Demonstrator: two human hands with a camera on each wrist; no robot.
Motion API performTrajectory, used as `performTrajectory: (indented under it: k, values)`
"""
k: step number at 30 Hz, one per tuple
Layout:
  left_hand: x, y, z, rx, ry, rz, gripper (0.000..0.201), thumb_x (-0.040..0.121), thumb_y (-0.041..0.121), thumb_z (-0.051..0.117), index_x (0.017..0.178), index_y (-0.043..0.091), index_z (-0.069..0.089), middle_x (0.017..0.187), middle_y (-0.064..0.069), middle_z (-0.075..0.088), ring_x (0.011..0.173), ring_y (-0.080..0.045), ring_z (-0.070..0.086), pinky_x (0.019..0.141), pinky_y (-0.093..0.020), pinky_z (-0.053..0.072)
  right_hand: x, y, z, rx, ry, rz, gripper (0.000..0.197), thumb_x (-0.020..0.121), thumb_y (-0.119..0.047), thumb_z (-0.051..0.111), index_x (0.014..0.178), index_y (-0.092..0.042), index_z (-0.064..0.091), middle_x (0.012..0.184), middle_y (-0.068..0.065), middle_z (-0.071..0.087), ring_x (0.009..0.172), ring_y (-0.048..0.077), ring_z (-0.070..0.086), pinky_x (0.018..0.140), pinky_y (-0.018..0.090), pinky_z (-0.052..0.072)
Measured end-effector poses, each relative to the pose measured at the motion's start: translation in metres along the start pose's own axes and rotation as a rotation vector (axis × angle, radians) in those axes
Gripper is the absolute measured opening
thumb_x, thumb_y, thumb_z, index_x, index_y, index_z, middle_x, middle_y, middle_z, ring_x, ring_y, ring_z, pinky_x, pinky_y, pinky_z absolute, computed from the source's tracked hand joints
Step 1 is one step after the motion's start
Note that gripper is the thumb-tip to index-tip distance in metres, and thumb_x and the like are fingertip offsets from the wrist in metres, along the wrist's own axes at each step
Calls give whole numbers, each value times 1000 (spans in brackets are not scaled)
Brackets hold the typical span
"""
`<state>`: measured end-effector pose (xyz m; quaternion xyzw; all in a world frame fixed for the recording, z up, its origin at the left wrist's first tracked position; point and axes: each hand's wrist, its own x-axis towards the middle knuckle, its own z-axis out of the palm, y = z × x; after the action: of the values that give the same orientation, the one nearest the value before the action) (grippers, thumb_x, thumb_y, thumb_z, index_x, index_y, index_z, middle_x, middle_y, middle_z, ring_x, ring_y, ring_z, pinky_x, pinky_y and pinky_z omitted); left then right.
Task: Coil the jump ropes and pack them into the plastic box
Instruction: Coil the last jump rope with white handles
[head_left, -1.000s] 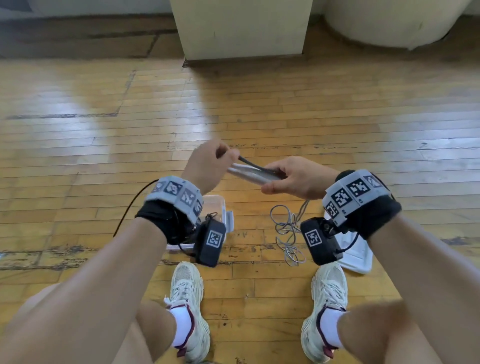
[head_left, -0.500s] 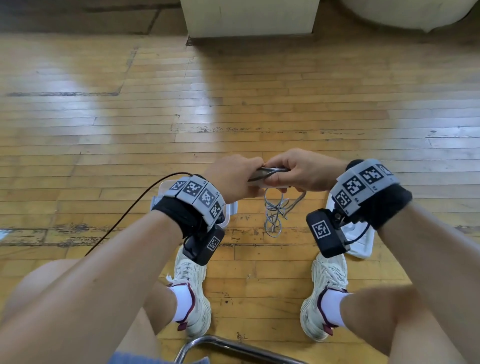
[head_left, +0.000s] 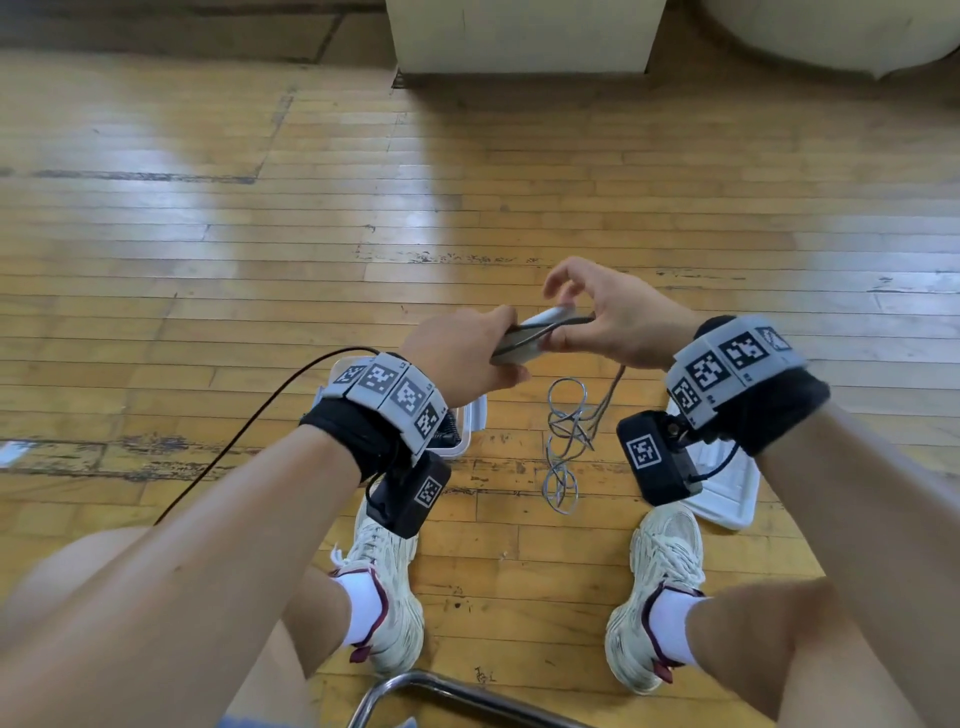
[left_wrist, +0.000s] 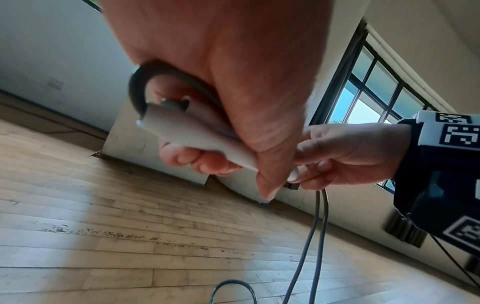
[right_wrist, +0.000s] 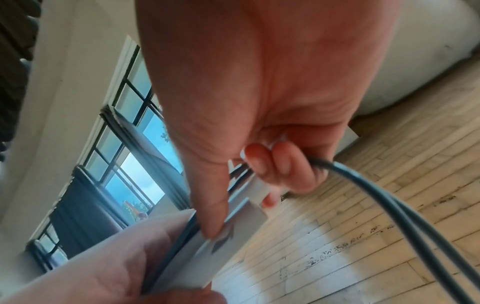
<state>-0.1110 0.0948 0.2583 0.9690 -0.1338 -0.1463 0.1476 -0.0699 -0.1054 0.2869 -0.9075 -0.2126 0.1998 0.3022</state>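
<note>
Two hands meet in the middle of the head view, above the wooden floor (head_left: 208, 270). The left hand (head_left: 457, 358) is curled tight around the pale handles (head_left: 524, 340) of a jump rope. The right hand (head_left: 618, 322) pinches the other end of the handles with its thumb and lower fingers, while its top fingers are lifted and bent. A gray cord (head_left: 566, 441) hangs down from the right hand and lies in loose loops on the floor, between two white shoes. The plastic box (head_left: 475, 415) sits on the floor, mostly hidden behind the left wrist. A white lid (head_left: 727, 488) lies flat under the right wrist.
</note>
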Motion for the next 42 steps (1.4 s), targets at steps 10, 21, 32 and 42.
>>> performTrajectory:
  k: [10,21,32,42]
  values:
    - [-15,-15,-12,-442,-30,-86,6,93,32,70,90,27,67,75,-4,66,56,-18,65,48,-25,49,5,-3,7,-10,-50,-58,43,90,-46,69,129,-31,60,115,-12,59,81,-6,51,72,21,40]
    - [-16,-22,-24,-1306,178,-172,36,80,0,77,112,0,62,96,-17,72,70,-30,70,64,-31,61,9,7,5,377,0,36,16,96,-39,61,101,-30,72,63,-10,56,56,21,44,53,32,38]
    - [-8,-19,-9,-1854,341,-386,31,90,13,71,115,-3,61,81,-7,65,62,-16,60,56,-20,53,8,2,33,461,136,47,21,101,-38,55,112,-27,69,70,-4,56,53,17,43,52,34,40]
    - [-1,-24,-6,-1232,403,-369,20,97,26,64,89,8,64,71,-5,62,64,-19,58,73,-37,56,8,1,21,285,119,65,21,104,-34,51,103,-26,71,91,0,72,63,11,58,68,39,55]
